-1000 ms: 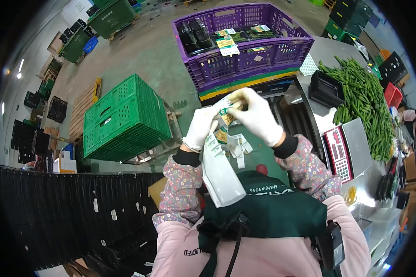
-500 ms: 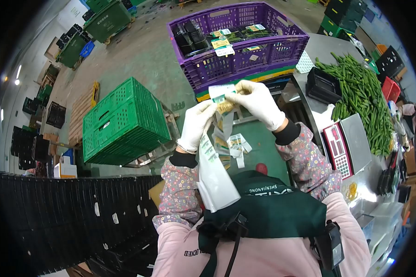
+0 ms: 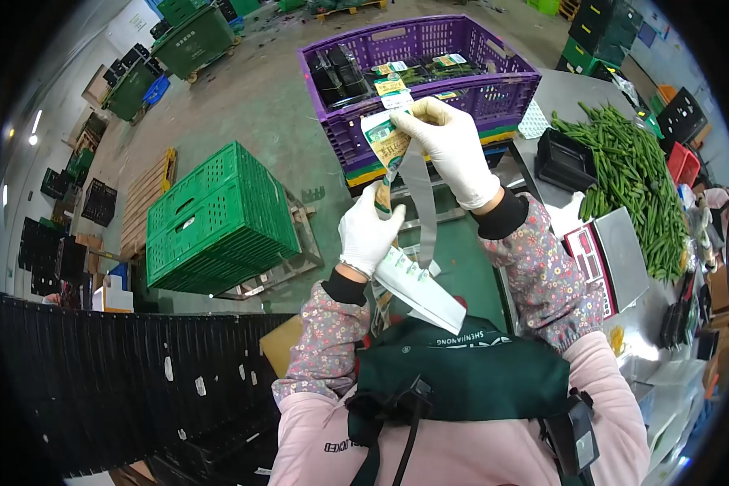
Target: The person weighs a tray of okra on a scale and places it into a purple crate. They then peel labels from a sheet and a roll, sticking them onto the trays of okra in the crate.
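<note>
My left hand (image 3: pixel 368 231), in a white glove, is closed on the lower part of a strip of printed labels, with a white label sheet (image 3: pixel 421 290) hanging below it. Above and to the right, my right hand (image 3: pixel 449 150), gloved too, pinches the upper end of the label strip (image 3: pixel 387 144), which shows green and yellow print. A greyish backing strip (image 3: pixel 418 202) curves down between the two hands. Just beyond them stands a purple crate (image 3: pixel 429 107) holding black trays and labelled packs (image 3: pixel 390 68).
Green crates (image 3: pixel 219 223) stand at left. On the metal table (image 3: pixel 571 89) at right are a black tray (image 3: pixel 565 155), a heap of green pods (image 3: pixel 632 170) and a scale (image 3: pixel 620 251). Black crates (image 3: pixel 130 381) line the lower left.
My right hand has moved up and my left hand down and slightly right, drawing the label strip out between them. The hanging sheet has swung right.
</note>
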Tool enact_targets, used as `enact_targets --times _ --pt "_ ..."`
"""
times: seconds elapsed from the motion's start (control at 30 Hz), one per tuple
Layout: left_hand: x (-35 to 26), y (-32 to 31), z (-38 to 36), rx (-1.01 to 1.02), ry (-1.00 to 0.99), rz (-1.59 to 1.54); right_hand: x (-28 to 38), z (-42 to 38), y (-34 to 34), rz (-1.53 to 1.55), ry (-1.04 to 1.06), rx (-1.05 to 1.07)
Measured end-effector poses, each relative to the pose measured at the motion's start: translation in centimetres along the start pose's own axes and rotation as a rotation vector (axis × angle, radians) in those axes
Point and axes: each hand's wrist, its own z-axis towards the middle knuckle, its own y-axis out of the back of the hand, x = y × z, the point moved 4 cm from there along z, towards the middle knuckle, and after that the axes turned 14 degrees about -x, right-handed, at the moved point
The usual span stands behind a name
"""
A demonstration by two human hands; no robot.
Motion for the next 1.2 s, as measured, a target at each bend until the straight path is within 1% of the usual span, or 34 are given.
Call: enact_targets --times 0.07,0.13,0.17,0.2,0.27,0.3,0.33,0.4,0.43,0.47,0.53,0.57,0.6,0.67,0.7,0.73,0.77,0.8,0.87,0.93,0.97,1.07,1.13,1.2 --pt "1.1 0.1 0.5 -0.022 -0.002 -0.029 0.2 0.3 0.2 0.025 -0.002 -0.007" --pt "2.2 0.7 1.0 0.122 -0.013 -0.225 -0.4 1.2 0.8 0.141 -0.134 0.132" --pt "1.7 1.5 1.0 0.28 0.106 -0.374 -0.6 1.4 1.2 0.14 -0.135 0.133" --pt "3.1 0.6 0.8 0.337 0.131 -0.621 -0.9 1.5 1.4 0.232 -0.178 0.191" --pt "1.5 2.7 0.4 0.551 0.527 -0.898 -1.6 1.8 1.8 0.418 -0.266 0.306" --pt "2.9 2.2 0.3 0.55 0.613 -0.953 -2.6 2.0 2.2 0.446 -0.303 0.348" --pt "3.8 2.1 0.3 0.548 0.612 -0.953 -3.3 2.1 2.5 0.447 -0.303 0.35" --pt "4.8 1.4 -0.3 0.739 0.588 -0.956 -4.5 1.9 2.8 0.591 -0.374 0.408" --pt "4.4 1.3 -0.5 0.815 0.657 -1.074 -4.9 1.9 2.8 0.635 -0.392 0.429" --pt "4.2 1.2 -0.6 0.811 0.66 -1.075 -5.4 1.6 2.8 0.635 -0.396 0.431" --pt "3.3 1.2 -0.4 0.768 0.602 -1.052 -6.3 1.2 2.9 0.819 -0.46 0.388" --pt "2.7 1.5 -0.1 0.718 0.55 -0.976 -7.0 1.2 3.0 0.88 -0.477 0.394" --pt "2.1 1.8 -0.1 0.717 0.55 -0.976 -7.6 1.1 3.0 0.881 -0.478 0.395" --pt "1.2 2.4 0.1 0.662 0.507 -0.879 -8.7 0.9 3.1 0.974 -0.551 0.37" --pt "1.2 2.1 0.1 0.663 0.509 -0.878 -9.8 1.1 3.3 1.033 -0.539 0.468" --pt "1.3 1.6 0.1 0.64 0.548 -0.97 -9.7 0.9 3.2 1.035 -0.541 0.464" --pt "1.5 1.2 0.1 0.615 0.585 -1.063 -9.8 0.6 3.0 1.063 -0.587 0.444" --pt "1.8 0.7 0.2 0.617 0.586 -1.062 -9.8 0.3 2.8 1.091 -0.633 0.423" --pt "2.1 -0.3 0.1 0.717 0.583 -1.103 -9.8 -0.2 2.4 1.1 -0.673 0.395" --pt "2.1 -0.6 0.1 0.716 0.588 -1.108 -10.1 -0.5 2.1 1.107 -0.738 0.37" --pt "1.8 -0.3 0.0 0.734 0.595 -1.118 -10.5 -0.4 1.9 1.13 -0.696 0.476" --pt "1.0 0.3 -0.1 0.742 0.614 -1.124 -11.2 -0.5 2.0 1.081 -0.69 0.43" --pt "1.0 0.5 -0.2 0.731 0.625 -1.12 -11.2 -0.5 1.9 1.043 -0.673 0.449" --pt "1.4 0.5 -0.3 0.723 0.679 -1.148 -11.2 -0.5 1.5 1.005 -0.654 0.468"
